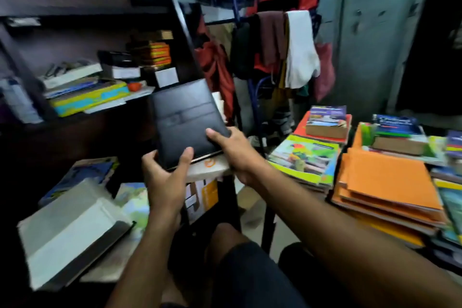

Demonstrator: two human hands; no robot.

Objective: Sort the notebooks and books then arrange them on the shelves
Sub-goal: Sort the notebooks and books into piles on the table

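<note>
Gripping black leather-look notebook [186,122], tilted, both hands at lower corners.

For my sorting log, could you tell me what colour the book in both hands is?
Black book, seen in the head view.

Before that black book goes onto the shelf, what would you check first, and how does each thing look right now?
1. Grip: both the left hand and the right hand hold the black book at its lower end. Ok.
2. Book closed and whole: cover shut, nothing hanging out. Ok.
3. Free space on the shelf: it already carries a yellow book stack, boxes and an orange object. Not ok without picking a gap.
4. Path to the shelf: the book is up in front of it, nothing between. Ok.
5. Right pile for this book: the cover's marking is unreadable. Cannot tell.
6. Orange notebooks on the right, waiting to be sorted: stacked unevenly, but resting. Ok.
</note>
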